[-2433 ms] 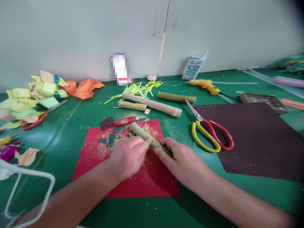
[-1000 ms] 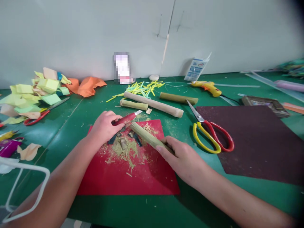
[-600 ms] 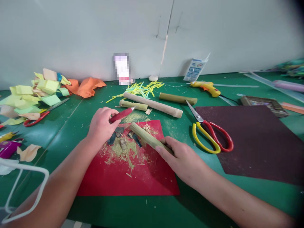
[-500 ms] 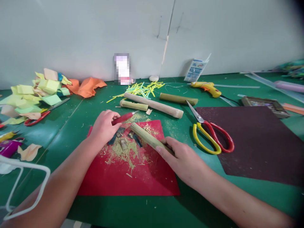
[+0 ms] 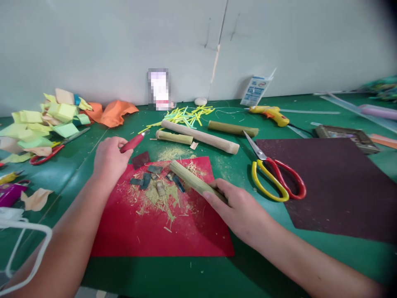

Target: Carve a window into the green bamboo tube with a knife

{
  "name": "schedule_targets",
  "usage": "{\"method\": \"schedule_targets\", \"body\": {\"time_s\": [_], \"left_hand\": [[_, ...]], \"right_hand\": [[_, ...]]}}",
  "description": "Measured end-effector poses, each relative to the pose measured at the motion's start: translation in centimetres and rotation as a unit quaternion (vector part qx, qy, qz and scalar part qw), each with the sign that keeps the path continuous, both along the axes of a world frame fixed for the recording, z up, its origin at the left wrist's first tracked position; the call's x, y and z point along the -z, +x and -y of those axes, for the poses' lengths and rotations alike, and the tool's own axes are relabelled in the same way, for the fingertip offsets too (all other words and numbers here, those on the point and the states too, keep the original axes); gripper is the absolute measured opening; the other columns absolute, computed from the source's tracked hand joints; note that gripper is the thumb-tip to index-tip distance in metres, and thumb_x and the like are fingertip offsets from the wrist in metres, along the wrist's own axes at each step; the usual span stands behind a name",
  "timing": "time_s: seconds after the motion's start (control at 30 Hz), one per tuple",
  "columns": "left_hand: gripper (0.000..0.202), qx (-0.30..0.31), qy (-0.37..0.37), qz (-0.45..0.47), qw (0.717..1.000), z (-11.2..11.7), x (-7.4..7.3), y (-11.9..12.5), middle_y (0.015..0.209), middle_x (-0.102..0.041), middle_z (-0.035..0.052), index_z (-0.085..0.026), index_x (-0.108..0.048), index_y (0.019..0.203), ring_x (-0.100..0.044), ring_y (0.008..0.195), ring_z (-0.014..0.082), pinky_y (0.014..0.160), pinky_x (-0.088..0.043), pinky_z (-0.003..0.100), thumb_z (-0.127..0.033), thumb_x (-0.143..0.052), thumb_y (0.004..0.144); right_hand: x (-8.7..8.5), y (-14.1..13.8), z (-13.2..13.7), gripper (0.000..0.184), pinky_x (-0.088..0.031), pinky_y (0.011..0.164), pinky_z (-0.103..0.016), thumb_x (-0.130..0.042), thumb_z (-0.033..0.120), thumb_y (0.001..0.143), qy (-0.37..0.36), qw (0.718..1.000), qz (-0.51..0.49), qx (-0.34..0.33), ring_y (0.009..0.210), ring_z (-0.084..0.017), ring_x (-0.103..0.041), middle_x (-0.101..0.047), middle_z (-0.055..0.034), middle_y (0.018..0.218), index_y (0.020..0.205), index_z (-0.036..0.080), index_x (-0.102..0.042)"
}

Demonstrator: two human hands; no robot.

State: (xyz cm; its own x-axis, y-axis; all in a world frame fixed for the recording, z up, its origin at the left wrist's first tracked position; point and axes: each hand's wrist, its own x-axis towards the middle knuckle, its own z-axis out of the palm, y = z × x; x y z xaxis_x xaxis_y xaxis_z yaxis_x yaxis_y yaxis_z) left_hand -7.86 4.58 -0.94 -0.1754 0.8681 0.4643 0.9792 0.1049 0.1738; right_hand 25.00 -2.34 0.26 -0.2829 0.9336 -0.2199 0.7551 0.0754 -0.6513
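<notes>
Widest passage for you: the near half of the red sheet [image 5: 155, 244] and the tabletop [image 5: 198, 275] beyond its edge, between your two forearms. Centre of sheet: shavings [image 5: 170, 203] and flat scraps [image 5: 145, 181], low, passable above. Stick [image 5: 192, 177] slants over the sheet's right part, your right hand [image 5: 234, 203] on its near end; go round its far tip. Your left hand [image 5: 110, 159] with knife [image 5: 132, 142] bars the left side; a strip separates it from the paper heap [image 5: 40, 122]. Right of the stick, a gap, then scissors [image 5: 262, 155]. Far side: rods [image 5: 204, 138] lie crosswise. Lower left: white frame [image 5: 26, 225] crowds your left forearm.
</notes>
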Motion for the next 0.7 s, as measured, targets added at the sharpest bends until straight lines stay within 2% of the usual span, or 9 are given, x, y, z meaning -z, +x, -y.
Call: {"method": "schedule_targets", "body": {"time_s": [0.23,0.27,0.33,0.4,0.43,0.5,0.57,0.7], "left_hand": [[0.035,-0.045,-0.097,0.075,0.991,-0.5,0.6,-1.7,0.087,-0.065,0.0061,-0.019,-0.059,0.099,-0.059,0.072,0.0204,0.066,-0.045,0.031,-0.039,-0.063,0.071],[0.036,-0.045,-0.093,0.072,0.992,-0.5,0.5,-1.6,0.087,-0.064,0.0065,-0.019,-0.059,0.101,-0.059,0.072,0.0205,0.067,-0.045,0.031,-0.04,-0.063,0.071],[0.039,-0.035,-0.04,0.05,0.997,-0.1,0.2,-0.8,0.092,-0.062,0.0079,-0.018,-0.058,0.104,-0.058,0.075,0.0203,0.072,-0.045,0.032,-0.039,-0.064,0.071],[0.035,0.008,0.032,0.039,0.999,0.6,-0.5,0.6,0.097,-0.059,0.0078,-0.018,-0.059,0.103,-0.056,0.076,0.0183,0.076,-0.044,0.032,-0.037,-0.062,0.074],[0.03,0.047,0.044,0.046,0.997,1.1,-0.8,1.6,0.096,-0.059,0.0066,-0.019,-0.06,0.1,-0.055,0.074,0.0166,0.075,-0.044,0.03,-0.036,-0.061,0.076],[0.018,0.141,-0.003,0.078,0.987,2.0,-1.4,3.6,0.086,-0.06,0.0029,-0.019,-0.063,0.087,-0.053,0.067,0.0132,0.067,-0.043,0.025,-0.033,-0.057,0.079],[0.016,0.211,-0.083,0.093,0.969,2.8,-1.7,5.3,0.075,-0.058,0.0002,-0.019,-0.064,0.077,-0.051,0.06,0.0111,0.058,-0.039,0.023,-0.033,-0.057,0.079],[0.016,0.278,-0.152,0.096,0.944,3.9,-1.6,7.5,0.074,-0.057,-0.0004,-0.02,-0.065,0.077,-0.05,0.059,0.0103,0.054,-0.037,0.022,-0.036,-0.062,0.076]], "right_hand": [[0.2,0.1,0.0,0.03,-0.034,0.051,-0.027,-0.038,0.05,0.087,-0.008,1.0,0.004,-0.004,0.062,-0.014,-0.052,-0.06,0.0006,0.074,0.085,0.024,-0.052],[0.2,0.1,0.0,0.03,-0.034,0.051,-0.027,-0.038,0.05,0.087,-0.007,1.0,0.004,-0.005,0.062,-0.014,-0.052,-0.06,0.0006,0.073,0.085,0.024,-0.052],[0.2,0.1,0.0,0.03,-0.033,0.05,-0.027,-0.037,0.05,0.087,-0.005,1.0,0.001,-0.004,0.061,-0.014,-0.052,-0.06,0.0004,0.072,0.084,0.024,-0.052],[0.1,0.1,0.1,0.03,-0.033,0.05,-0.026,-0.037,0.049,0.087,-0.004,1.0,0.0,-0.004,0.061,-0.014,-0.051,-0.06,0.0002,0.072,0.084,0.023,-0.052],[0.0,0.0,0.1,0.03,-0.033,0.05,-0.026,-0.037,0.049,0.087,-0.005,1.0,-0.001,-0.004,0.06,-0.014,-0.051,-0.059,0.0002,0.072,0.084,0.023,-0.052],[-0.1,0.0,0.0,0.03,-0.033,0.049,-0.026,-0.036,0.049,0.087,-0.01,1.0,0.0,-0.004,0.06,-0.014,-0.051,-0.059,0.0,0.072,0.084,0.023,-0.052],[-0.1,0.0,0.0,0.031,-0.033,0.049,-0.026,-0.036,0.049,0.087,-0.017,1.0,0.0,-0.001,0.061,-0.014,-0.051,-0.059,-0.0001,0.071,0.082,0.023,-0.052],[-0.1,-0.1,-0.2,0.032,-0.032,0.047,-0.025,-0.036,0.051,0.087,-0.024,1.0,-0.006,0.009,0.059,-0.013,-0.051,-0.058,-0.0003,0.072,0.084,0.023,-0.052]]}}
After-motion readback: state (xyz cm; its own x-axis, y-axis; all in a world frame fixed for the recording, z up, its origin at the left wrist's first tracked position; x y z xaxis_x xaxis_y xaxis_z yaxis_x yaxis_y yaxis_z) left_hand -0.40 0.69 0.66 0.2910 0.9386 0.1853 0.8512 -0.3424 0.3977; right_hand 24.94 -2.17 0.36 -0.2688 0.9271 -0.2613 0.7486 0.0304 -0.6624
